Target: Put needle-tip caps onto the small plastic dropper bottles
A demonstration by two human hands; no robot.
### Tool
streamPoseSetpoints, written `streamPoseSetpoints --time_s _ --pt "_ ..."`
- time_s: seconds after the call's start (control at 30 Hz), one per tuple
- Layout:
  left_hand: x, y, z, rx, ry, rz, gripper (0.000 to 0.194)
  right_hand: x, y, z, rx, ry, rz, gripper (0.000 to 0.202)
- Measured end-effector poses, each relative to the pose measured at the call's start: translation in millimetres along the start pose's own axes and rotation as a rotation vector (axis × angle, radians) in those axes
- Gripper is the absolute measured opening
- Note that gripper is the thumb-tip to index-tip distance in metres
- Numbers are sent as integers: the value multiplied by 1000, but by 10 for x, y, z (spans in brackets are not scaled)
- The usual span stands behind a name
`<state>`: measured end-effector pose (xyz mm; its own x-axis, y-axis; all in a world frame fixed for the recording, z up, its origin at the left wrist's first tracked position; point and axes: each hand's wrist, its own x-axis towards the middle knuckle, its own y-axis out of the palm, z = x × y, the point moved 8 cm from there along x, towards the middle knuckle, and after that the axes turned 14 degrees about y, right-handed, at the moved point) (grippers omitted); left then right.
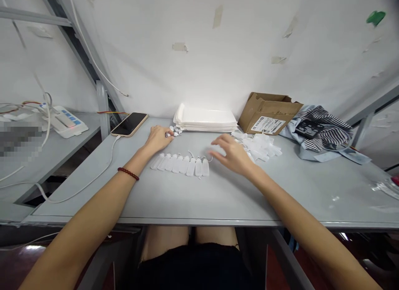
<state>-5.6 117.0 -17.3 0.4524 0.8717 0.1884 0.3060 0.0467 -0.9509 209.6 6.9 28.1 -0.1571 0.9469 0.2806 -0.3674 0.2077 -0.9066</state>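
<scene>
My left hand [158, 139] rests on the desk with its fingers curled in at a small heap of white and grey pieces [177, 131]. What its fingertips pinch is too small to make out. My right hand [231, 152] hovers over the desk, thumb and fingers apart, with nothing visible in it. Between and below the hands lies a row of several small translucent white sleeves [181, 163], side by side, with thin white strings at their upper ends. Beyond my right hand is a loose pile of similar white pieces [264, 147], partly hidden by that hand.
A stack of white flat sheets or envelopes [207, 118] stands against the wall. Right of it are an open cardboard box [269, 115] and bundled striped cloth [327, 128]. A phone [129, 124] with a white cable [102, 173] lies left. A power strip [67, 123] sits farther left.
</scene>
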Motion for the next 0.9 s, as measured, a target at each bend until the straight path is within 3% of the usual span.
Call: streamPoseSetpoints --time_s 0.13,0.43,0.53,0.7,0.9 --pt "-25 -5 -13 -30 -17 33 27 -169 233 270 69 -148 207 43" --pt "-83 -24 57 -146 -92 -6 28 -225 327 211 104 -102 403 80" --pt "-102 -43 80 -225 -130 -53 27 -234 353 209 109 -99 416 79" --pt "-137 -127 5 -482 -157 -135 19 -223 313 228 138 -115 394 56" --pt "-193 -107 -488 -1082 -71 -42 27 -168 90 243 231 -144 263 53"
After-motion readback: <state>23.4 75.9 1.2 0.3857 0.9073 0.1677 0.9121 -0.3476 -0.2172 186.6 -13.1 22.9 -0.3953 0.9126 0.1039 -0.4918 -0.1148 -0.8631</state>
